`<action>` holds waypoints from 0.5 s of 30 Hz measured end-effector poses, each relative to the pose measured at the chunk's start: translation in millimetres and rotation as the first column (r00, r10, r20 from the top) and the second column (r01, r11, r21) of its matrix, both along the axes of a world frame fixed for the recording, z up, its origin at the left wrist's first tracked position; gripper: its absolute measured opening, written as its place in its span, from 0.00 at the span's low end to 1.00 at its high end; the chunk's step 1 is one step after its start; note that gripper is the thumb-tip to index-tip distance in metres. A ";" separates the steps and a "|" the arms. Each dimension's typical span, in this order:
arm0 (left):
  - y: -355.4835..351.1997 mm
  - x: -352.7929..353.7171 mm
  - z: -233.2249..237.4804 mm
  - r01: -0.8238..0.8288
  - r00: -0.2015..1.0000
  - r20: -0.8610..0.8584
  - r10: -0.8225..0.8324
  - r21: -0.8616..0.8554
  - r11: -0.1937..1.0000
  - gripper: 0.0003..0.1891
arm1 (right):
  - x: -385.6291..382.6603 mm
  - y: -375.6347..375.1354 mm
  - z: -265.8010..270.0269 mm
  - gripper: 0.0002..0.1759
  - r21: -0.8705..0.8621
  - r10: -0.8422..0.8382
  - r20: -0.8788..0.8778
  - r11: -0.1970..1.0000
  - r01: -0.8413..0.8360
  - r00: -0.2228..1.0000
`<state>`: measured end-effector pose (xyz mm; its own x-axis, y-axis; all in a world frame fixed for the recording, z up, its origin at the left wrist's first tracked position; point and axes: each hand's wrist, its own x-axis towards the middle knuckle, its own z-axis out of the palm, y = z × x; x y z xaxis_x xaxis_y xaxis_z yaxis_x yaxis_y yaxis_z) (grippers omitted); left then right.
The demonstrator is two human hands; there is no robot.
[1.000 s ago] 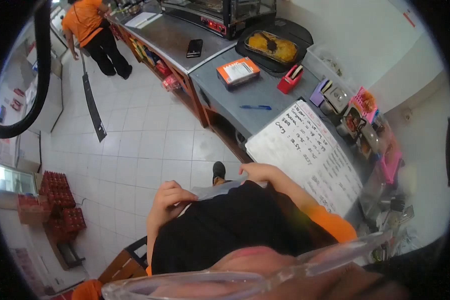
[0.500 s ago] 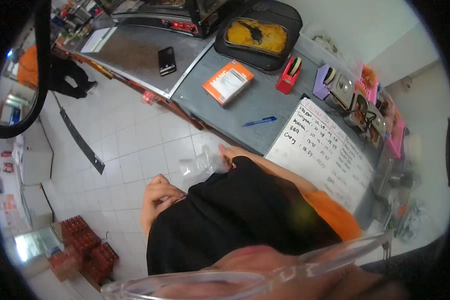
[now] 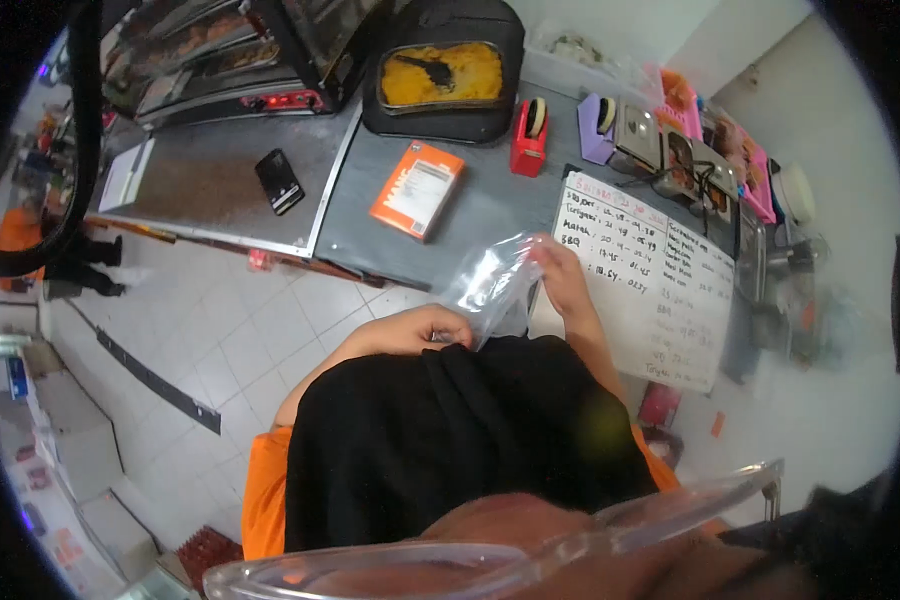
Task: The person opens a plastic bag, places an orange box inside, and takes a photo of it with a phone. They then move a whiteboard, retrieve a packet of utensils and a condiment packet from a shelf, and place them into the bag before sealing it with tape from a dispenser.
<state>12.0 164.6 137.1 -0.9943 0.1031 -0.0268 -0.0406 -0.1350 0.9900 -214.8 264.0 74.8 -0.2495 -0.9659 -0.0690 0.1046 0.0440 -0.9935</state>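
A clear, crinkled plastic bag (image 3: 492, 285) hangs between my two hands at the front edge of the grey table. My right hand (image 3: 562, 276) pinches its upper right side, beside a handwritten whiteboard (image 3: 638, 300). Lower down, close to my black-clothed chest, my left hand (image 3: 432, 330) has its fingers curled at the bag's left side. Part of that grip is hidden. Beyond the bag an orange and white box (image 3: 417, 190) lies on the table.
A black tray carries a pan of yellow food (image 3: 442, 78) with a dark utensil in it. Red (image 3: 530, 140) and purple (image 3: 597, 128) tape dispensers stand to its right. A phone (image 3: 279, 182) lies left, below a heated display cabinet (image 3: 240, 60). Another person (image 3: 80, 262) stands far left.
My view and body have turned toward the table. The bag has come from above the floor to the table edge, more stretched out, with my right hand now raised higher.
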 end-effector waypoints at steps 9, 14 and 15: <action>-38.0 13.1 -6.2 -0.305 0.941 -0.257 0.220 -0.926 0.225 0.05 | 4.9 21.9 42.2 0.09 -0.028 -0.522 -0.137 0.851 0.524 0.842; -56.2 48.0 -24.7 -0.287 0.898 -0.234 0.372 -0.953 0.094 0.04 | 18.1 15.4 58.3 0.08 0.099 -0.278 -0.200 0.948 0.301 0.940; -58.4 56.3 -27.5 -0.264 0.870 -0.205 0.449 -0.962 0.073 0.04 | 26.2 12.7 58.7 0.08 0.134 -0.169 -0.197 0.971 0.197 0.966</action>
